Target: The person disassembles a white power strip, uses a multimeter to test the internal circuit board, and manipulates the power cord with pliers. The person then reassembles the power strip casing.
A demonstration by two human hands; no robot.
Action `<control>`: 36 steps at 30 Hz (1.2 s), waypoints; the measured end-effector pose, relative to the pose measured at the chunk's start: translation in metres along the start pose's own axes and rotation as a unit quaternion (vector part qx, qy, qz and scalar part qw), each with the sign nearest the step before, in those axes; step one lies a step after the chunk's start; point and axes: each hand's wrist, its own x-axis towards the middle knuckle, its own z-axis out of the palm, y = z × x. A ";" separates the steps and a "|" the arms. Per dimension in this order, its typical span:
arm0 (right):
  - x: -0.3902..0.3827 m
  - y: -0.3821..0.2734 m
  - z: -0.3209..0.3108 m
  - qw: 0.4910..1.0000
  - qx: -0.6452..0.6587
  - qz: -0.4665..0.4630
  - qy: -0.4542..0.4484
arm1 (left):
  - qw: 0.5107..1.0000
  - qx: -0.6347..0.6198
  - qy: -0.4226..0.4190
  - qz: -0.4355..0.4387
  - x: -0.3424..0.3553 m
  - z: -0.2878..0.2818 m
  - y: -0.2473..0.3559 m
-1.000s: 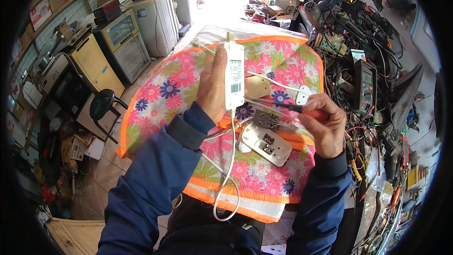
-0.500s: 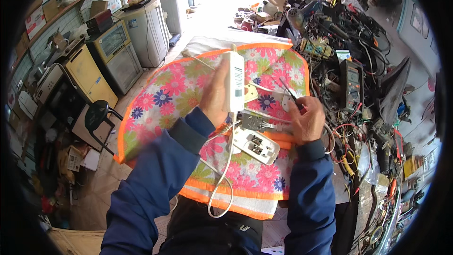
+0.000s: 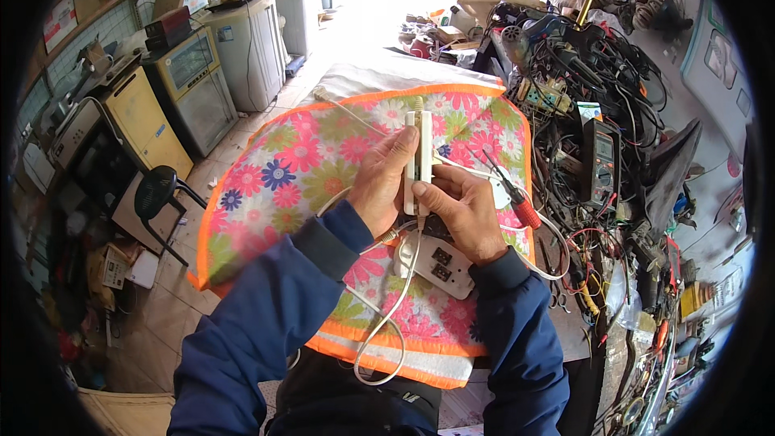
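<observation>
My left hand (image 3: 383,178) grips a narrow white plastic casing (image 3: 423,145) with a cord out of each end, held upright above the flowered cloth. The casing is turned edge-on, with a dark seam along it. My right hand (image 3: 467,208) closes on its lower part, thumb and fingers pressed to the side. Just right of that hand lies a slim tool with a red handle and a dark shaft, like a screwdriver (image 3: 526,211). Below the hands rests an oblong white plastic housing (image 3: 458,278) with black square parts in it. A white cord (image 3: 393,307) loops toward my lap.
An orange-edged flowered cloth (image 3: 266,226) covers the work surface. Tangled wires and parts crowd the right, with a multimeter (image 3: 601,163) among them. A black stool (image 3: 157,192) and a yellow cabinet (image 3: 153,125) stand at the left.
My right hand has let go of the screwdriver-like tool and moved left onto the casing. The casing has turned from its labelled face to its edge and shifted slightly right.
</observation>
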 end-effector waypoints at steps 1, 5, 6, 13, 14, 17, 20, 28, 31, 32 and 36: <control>0.000 0.001 -0.002 1.000 0.024 0.011 -0.007 | 1.000 0.003 0.000 -0.001 -0.001 0.001 0.001; -0.002 -0.004 -0.008 0.992 0.107 0.061 -0.021 | 1.000 -0.013 0.010 -0.023 -0.003 -0.001 0.009; -0.003 -0.005 -0.011 0.989 0.124 0.076 -0.020 | 0.999 -0.027 0.013 -0.028 -0.002 -0.002 0.008; -0.002 0.010 -0.020 0.973 0.222 0.069 -0.002 | 0.997 -0.050 0.046 -0.032 0.003 -0.021 0.001; -0.001 0.016 -0.024 0.971 0.229 0.068 -0.003 | 0.997 -0.048 0.051 -0.028 0.004 -0.022 0.000; 0.000 0.025 -0.030 0.968 0.234 0.087 0.015 | 0.997 -0.049 0.052 -0.034 0.003 -0.019 0.002; -0.001 0.014 -0.026 0.958 0.273 0.080 -0.019 | 0.997 -0.028 0.066 -0.024 0.003 -0.017 0.003; -0.002 0.020 -0.032 0.956 0.276 0.082 -0.050 | 0.996 0.039 0.085 0.004 -0.002 -0.015 0.018; -0.004 0.018 -0.032 0.957 0.274 0.082 -0.055 | 0.995 0.041 0.090 0.003 -0.003 -0.011 0.019; -0.004 0.016 -0.032 0.957 0.274 0.082 -0.056 | 0.996 0.042 0.084 -0.003 -0.003 -0.012 0.019; -0.004 0.015 -0.029 0.953 0.288 0.080 -0.054 | 0.996 0.047 0.077 -0.010 -0.004 -0.014 0.020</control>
